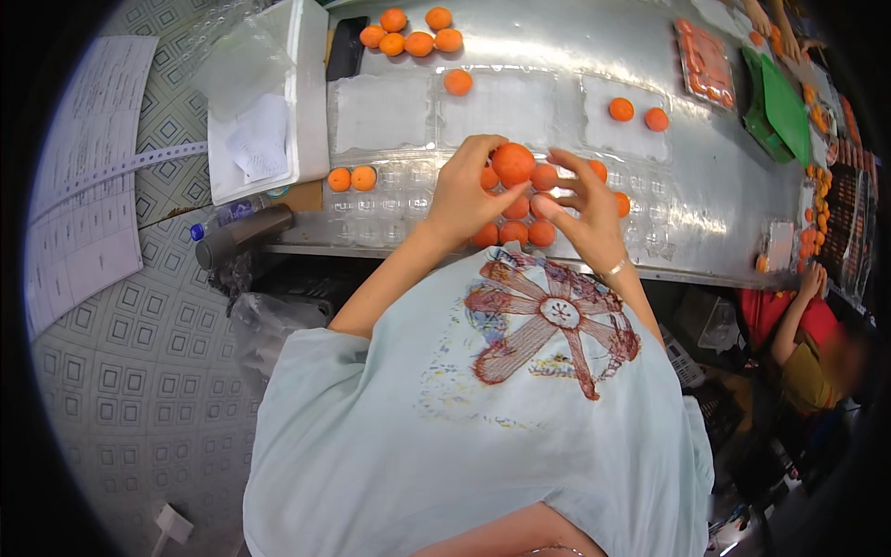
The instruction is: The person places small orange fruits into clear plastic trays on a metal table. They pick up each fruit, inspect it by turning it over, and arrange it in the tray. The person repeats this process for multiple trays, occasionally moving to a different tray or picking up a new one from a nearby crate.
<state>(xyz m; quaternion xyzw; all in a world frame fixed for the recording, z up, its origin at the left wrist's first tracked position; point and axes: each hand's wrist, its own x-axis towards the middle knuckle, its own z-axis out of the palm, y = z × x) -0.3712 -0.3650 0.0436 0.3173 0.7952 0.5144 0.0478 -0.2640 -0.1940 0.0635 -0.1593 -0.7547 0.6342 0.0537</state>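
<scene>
My left hand (463, 188) grips an orange round fruit (514, 163) between thumb and fingers, raised over a clear plastic clamshell tray. My right hand (588, 209) is just to its right, fingers spread and curved above the fruits in that tray; its thumb is at or near one fruit (542, 206), and whether it grips it I cannot tell. Several more fruits sit in the tray's cups, among them one at the near edge (514, 231). The clear tray to the left (379, 205) holds two fruits (351, 179) in its back cups. Another at the right (647, 202) has fruits along its left side.
Lined lids (383, 111) lie behind the trays, some with loose fruits. More fruits (419, 44) and a black phone (347, 49) lie farther back. A white foam box (310, 104) borders the left. Rightward are a filled pack (704, 63), a green basket (776, 104) and other people's hands (779, 31).
</scene>
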